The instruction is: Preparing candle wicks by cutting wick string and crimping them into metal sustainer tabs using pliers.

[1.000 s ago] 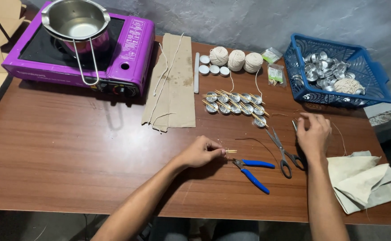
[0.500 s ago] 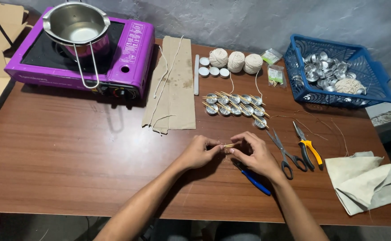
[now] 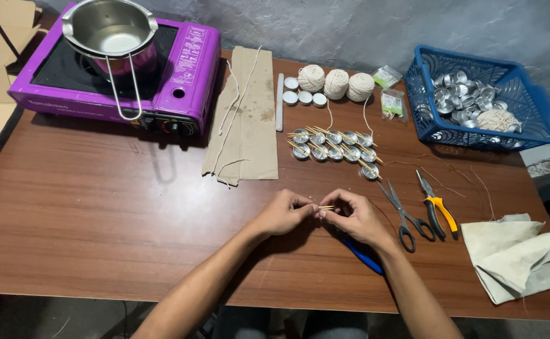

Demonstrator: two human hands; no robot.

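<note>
Head view: the left hand (image 3: 282, 213) and right hand (image 3: 356, 218) meet fingertip to fingertip, both pinching small wooden sticks (image 3: 325, 208) just above the table (image 3: 99, 207), near blue-handled pliers (image 3: 363, 256) and scissors (image 3: 402, 213).

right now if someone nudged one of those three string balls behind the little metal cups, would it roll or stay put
Probably it would roll a little: each string ball looks round and sits loose on the table. It likely feels light and soft, being wound cord. A loose strand trails from it toward the metal cups, so it may unwind or drag rather than roll far.
</note>
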